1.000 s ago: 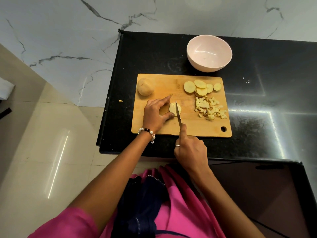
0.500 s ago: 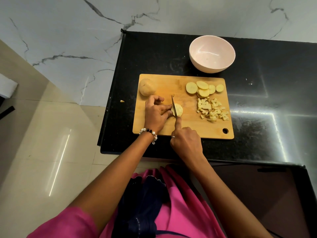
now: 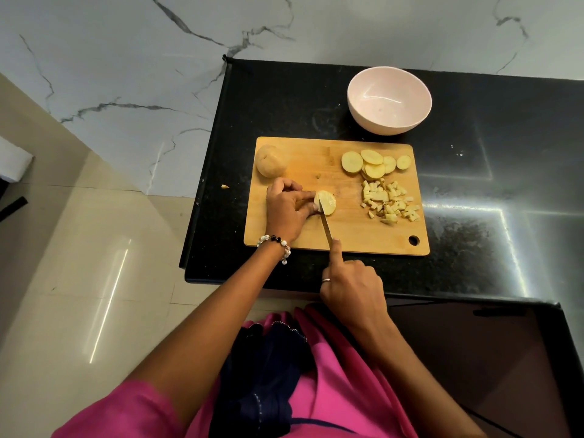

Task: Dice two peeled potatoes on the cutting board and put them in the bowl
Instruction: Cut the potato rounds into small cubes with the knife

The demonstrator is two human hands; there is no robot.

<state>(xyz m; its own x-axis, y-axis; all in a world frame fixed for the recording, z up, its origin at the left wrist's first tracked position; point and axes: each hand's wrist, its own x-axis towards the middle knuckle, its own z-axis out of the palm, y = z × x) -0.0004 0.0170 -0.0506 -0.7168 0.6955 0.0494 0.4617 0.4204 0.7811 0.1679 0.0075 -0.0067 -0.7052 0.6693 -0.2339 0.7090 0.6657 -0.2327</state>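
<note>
Knife (image 3: 325, 223) has slid back toward the person since half a second ago; right hand (image 3: 354, 287) grips the handle, forefinger along the spine. Left hand (image 3: 286, 210), fingers curled, pinches the potato piece (image 3: 327, 202) mid cutting board (image 3: 316, 235) (blade at its left edge). Whole potato (image 3: 270, 161) far-left corner; slices (image 3: 373, 162) and dice (image 3: 390, 200) right. Bowl (image 3: 389, 99) beyond the board, apart. Bare counter (image 3: 505, 184) lies right.
</note>
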